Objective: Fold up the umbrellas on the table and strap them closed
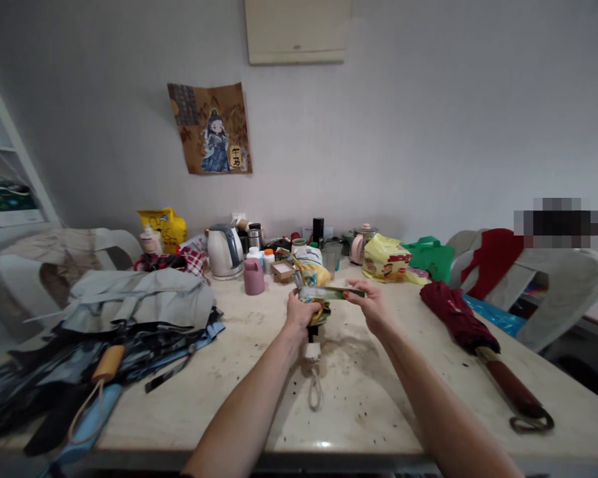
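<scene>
A small folding umbrella (313,273) with a yellow, green and white patterned canopy is in front of me, over the middle of the table. Its short white handle (312,352) points toward me, with a pale wrist loop (315,393) at the end. My left hand (300,312) is closed around the bunched canopy just above the handle. To the right, my right hand (371,304) pinches the end of a flat green-and-white strip of the canopy, stretched sideways between both hands. The fingertips of my left hand are partly hidden by the cloth.
Grey and dark umbrellas (164,302) lie at the left, one with a wooden handle (108,364). A maroon umbrella (461,315) lies at the right. Along the back stand a kettle (224,252), a pink cup (254,277), a yellow bag (386,259) and several bottles. Chairs flank the table (359,405).
</scene>
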The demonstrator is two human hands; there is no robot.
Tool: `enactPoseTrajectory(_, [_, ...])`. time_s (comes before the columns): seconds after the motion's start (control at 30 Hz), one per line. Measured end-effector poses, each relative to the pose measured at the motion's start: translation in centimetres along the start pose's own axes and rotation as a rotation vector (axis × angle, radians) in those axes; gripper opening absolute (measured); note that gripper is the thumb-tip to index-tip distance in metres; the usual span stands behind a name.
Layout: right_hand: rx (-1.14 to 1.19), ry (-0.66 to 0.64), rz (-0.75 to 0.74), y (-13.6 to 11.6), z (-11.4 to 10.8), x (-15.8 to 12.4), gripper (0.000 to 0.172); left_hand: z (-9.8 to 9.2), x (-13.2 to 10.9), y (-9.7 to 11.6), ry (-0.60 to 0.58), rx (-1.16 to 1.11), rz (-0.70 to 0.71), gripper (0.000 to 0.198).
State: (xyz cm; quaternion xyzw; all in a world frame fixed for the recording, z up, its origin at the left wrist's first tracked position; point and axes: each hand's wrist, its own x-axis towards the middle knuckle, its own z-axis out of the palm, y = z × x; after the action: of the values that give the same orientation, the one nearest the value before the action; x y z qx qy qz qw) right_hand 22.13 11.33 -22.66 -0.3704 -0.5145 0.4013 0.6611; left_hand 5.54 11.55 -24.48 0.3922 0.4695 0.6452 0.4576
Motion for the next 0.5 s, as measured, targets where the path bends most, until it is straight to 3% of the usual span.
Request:
enactPoseTrajectory(0.13, [0.064, -0.046, 0.166, -0.3, -0.3, -0.2, 0.035, -0.2, -0.1, 0.4, -0.056, -0.042, 0.004, 0.059])
enactPoseTrajectory(0.3, [0.181, -0.048, 0.272, -0.6, -0.4, -0.4, 0.039, -0.1, -1.4, 1.7, -0.293, -0.17, -0.05, 0.05])
enactPoseTrajectory(0.5, [0.391, -0.103, 0.372, -0.3, 0.6, -1.0, 0.038, -0.4, -2.6, 2.5, -0.504, -0.298, -0.116, 0.066])
